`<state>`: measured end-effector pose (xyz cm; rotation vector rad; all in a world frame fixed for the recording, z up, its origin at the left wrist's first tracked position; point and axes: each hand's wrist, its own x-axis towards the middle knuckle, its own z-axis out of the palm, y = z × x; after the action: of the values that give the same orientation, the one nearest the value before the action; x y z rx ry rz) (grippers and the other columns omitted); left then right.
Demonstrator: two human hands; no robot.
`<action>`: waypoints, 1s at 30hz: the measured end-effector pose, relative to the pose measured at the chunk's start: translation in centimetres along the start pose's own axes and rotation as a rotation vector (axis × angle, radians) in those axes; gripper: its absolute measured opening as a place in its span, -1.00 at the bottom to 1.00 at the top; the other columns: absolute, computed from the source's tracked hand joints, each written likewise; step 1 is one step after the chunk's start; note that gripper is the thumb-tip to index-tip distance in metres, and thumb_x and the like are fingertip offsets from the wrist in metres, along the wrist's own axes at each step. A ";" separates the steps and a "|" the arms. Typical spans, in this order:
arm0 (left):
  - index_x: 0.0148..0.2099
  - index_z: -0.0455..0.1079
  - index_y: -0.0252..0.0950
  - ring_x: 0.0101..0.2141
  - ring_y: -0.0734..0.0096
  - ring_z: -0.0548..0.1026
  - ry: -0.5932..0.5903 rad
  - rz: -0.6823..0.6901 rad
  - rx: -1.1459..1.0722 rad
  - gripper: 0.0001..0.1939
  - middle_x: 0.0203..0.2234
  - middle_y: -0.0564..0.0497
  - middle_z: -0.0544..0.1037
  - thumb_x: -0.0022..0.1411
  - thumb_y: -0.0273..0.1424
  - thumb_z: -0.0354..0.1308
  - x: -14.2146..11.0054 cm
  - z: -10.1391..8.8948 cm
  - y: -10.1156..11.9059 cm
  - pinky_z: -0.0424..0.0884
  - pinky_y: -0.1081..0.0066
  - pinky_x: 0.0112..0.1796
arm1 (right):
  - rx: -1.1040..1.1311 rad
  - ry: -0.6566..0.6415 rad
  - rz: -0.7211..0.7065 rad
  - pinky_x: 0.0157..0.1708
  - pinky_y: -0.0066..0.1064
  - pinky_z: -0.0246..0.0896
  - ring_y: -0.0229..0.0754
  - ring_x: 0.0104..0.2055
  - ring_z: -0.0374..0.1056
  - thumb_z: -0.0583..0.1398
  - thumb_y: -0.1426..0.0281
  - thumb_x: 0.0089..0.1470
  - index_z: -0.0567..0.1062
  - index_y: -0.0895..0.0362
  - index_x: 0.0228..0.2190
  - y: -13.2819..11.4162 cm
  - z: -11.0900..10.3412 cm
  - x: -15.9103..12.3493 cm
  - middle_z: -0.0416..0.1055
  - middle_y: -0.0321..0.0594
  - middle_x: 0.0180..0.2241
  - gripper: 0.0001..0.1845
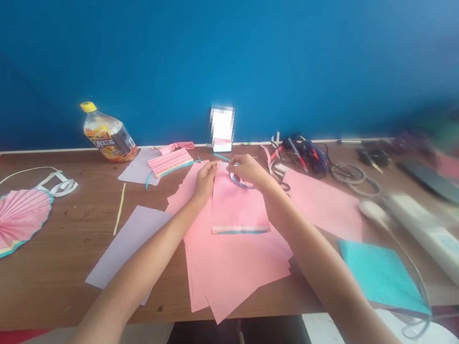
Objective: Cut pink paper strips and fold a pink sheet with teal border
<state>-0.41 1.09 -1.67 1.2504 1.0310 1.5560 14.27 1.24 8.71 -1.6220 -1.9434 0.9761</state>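
Curled teal paper strip up over a pink paper sheet at the middle of the bench, right hand pinching it, left hand closed alongside, its hold hidden; pleated pink paper fan already made at the left edge, pleated pink strip lying by the far edge

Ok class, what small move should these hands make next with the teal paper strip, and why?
Probably press the teal paper strip down onto the pink paper sheet: it curls in a loop under the right hand, above the sheet, with the left hand close beside.
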 end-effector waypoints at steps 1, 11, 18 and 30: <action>-0.10 0.47 -0.28 -0.17 0.32 0.46 -0.003 0.000 0.001 -0.72 -0.19 -0.05 0.53 0.25 -0.26 0.05 0.0 0.0 0.0 0.35 0.39 -0.12 | 0.001 0.002 -0.002 -0.58 -0.52 -0.05 -0.37 -0.63 0.13 0.19 0.39 -0.02 0.44 0.16 -0.46 0.0 0.0 0.0 0.32 -0.36 -0.71 -0.91; -0.09 0.46 -0.27 -0.18 0.32 0.46 -0.003 -0.006 -0.010 -0.72 -0.20 -0.05 0.54 0.26 -0.26 0.05 0.0 0.0 0.0 0.36 0.40 -0.15 | 0.095 -0.034 0.003 -0.67 -0.55 -0.12 -0.41 -0.70 0.06 0.20 0.43 -0.02 0.41 0.18 -0.47 0.3 0.0 0.4 0.30 -0.33 -0.73 -0.93; -0.14 0.46 -0.27 -0.20 0.33 0.47 0.025 -0.015 -0.012 -0.76 -0.22 -0.04 0.54 0.24 -0.32 0.03 0.0 0.2 0.0 0.37 0.41 -0.19 | 0.171 -0.104 0.010 -0.73 -0.54 -0.24 -0.43 -0.75 -0.05 0.18 0.47 0.00 0.40 0.17 -0.46 0.7 -0.2 0.8 0.31 -0.34 -0.73 -0.96; -0.13 0.41 -0.27 -0.26 0.37 0.45 -0.013 -0.060 -0.027 -0.76 -0.29 0.00 0.51 0.13 -0.42 0.07 -0.1 0.2 0.4 0.34 0.43 -0.23 | 0.337 -0.157 0.042 -0.75 -0.53 -0.35 -0.45 -0.78 -0.14 0.17 0.50 0.04 0.37 0.16 -0.45 0.3 -0.8 0.4 0.26 -0.38 -0.76 -0.95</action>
<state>-0.25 0.92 -1.25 1.1993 1.0274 1.5092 14.91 1.89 9.02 -1.4346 -1.7282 1.3995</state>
